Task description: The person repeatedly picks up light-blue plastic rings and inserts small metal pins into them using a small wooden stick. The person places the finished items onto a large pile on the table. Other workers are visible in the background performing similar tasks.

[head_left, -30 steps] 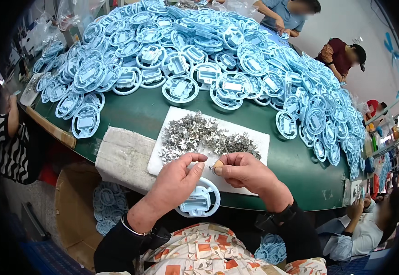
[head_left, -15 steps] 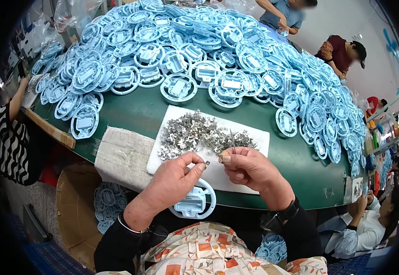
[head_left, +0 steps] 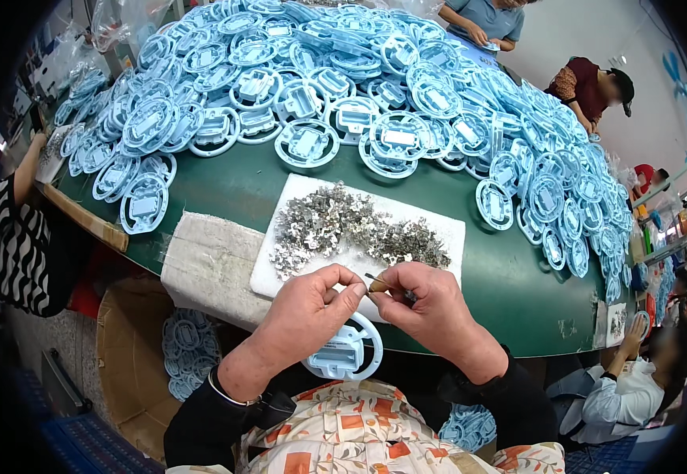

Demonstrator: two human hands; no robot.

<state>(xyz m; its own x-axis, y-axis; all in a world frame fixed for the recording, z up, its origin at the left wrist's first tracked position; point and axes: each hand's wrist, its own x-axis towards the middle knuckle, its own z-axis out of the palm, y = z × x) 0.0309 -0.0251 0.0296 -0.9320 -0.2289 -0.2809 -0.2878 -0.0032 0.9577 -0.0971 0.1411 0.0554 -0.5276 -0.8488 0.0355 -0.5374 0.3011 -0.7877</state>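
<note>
My left hand [head_left: 305, 310] and my right hand [head_left: 428, 306] meet at their fingertips over the near edge of a white board [head_left: 446, 231]. Together they pinch a small thin metal piece [head_left: 375, 279] between thumbs and forefingers. A heap of small silvery metal clips [head_left: 347, 229] lies on the board just beyond my fingers. Below my hands, on my lap, rests a light blue round plastic frame [head_left: 345, 355], partly hidden by my left wrist.
A green table [head_left: 233, 186] carries a big pile of light blue round plastic frames [head_left: 343, 87]. A white foam block [head_left: 209, 265] sits left of the board. A cardboard box [head_left: 134, 359] with more frames stands at lower left. Other people work at the left, far and right edges.
My hands have drawn closer together and the fingertips now touch around the small metal piece. The blue frame on my lap has stayed put.
</note>
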